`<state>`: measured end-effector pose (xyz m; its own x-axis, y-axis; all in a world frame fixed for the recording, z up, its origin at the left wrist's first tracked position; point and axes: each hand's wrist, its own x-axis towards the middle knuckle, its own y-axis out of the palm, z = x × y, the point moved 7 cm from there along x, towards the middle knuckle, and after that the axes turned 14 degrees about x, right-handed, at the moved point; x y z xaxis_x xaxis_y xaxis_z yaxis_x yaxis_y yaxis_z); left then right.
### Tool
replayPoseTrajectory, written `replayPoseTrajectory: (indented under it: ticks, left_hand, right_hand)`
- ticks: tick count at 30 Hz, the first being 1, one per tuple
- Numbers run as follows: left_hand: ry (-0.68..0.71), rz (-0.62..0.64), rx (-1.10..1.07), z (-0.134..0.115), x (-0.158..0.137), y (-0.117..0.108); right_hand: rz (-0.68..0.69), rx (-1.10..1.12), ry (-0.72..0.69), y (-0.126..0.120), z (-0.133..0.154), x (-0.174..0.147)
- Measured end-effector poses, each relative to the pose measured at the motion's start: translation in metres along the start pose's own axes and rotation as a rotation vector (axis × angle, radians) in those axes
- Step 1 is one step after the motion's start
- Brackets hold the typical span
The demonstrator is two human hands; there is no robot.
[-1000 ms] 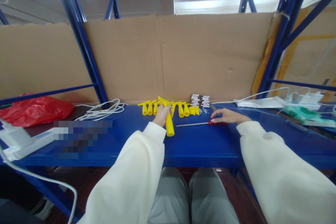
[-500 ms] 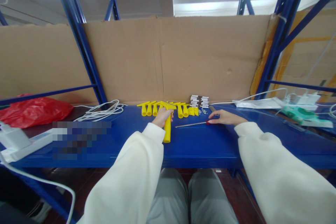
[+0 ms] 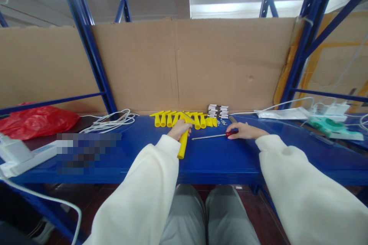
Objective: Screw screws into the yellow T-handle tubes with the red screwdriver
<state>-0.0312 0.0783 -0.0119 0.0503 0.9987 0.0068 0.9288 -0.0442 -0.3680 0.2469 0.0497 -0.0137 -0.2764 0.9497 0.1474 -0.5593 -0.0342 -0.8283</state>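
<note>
Yellow handle (image 3: 183, 146) hides partly in the left hand (image 3: 178, 129).

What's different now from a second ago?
The left hand tilted the yellow T-shaped piece: its bottom swung left and toward the person. The right hand's fingers now cover more of the screwdriver's red handle. The white stack and other yellow pieces stayed put.

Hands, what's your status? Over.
Left hand holds yellow piece. Right hand touches screwdriver. Other yellow pieces close behind left hand.
</note>
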Motion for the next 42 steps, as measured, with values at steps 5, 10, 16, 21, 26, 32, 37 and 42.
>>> replayPoseTrajectory:
  ticks: [5,10,16,21,26,32,37,42]
  left_hand:
    - [0.006,0.002,0.023,-0.002,-0.002,0.0]
    - [0.009,0.003,0.082,-0.005,-0.005,-0.001]
    - [0.037,-0.031,0.096,-0.008,-0.007,-0.003]
    - [0.016,0.01,0.15,-0.011,-0.009,-0.001]
    - [-0.019,0.008,0.258,-0.013,-0.013,-0.002]
    - [-0.008,0.017,0.287,-0.015,-0.016,0.0]
    - [0.007,0.025,0.289,-0.016,-0.015,0.0]
    - [0.008,0.026,0.279,-0.013,-0.013,0.0]
  right_hand:
    - [-0.013,0.02,0.027,0.003,0.002,0.002]
    - [-0.026,0.005,-0.035,0.005,0.008,0.004]
    - [-0.071,0.047,-0.141,0.001,0.012,0.006]
    - [-0.202,0.06,-0.233,-0.01,0.009,0.009]
    - [-0.325,0.089,-0.314,-0.017,0.005,0.011]
    - [-0.357,0.072,-0.292,-0.018,0.003,0.01]
    - [-0.365,0.048,-0.283,-0.019,0.004,0.009]
    - [-0.369,0.026,-0.317,-0.02,0.003,0.009]
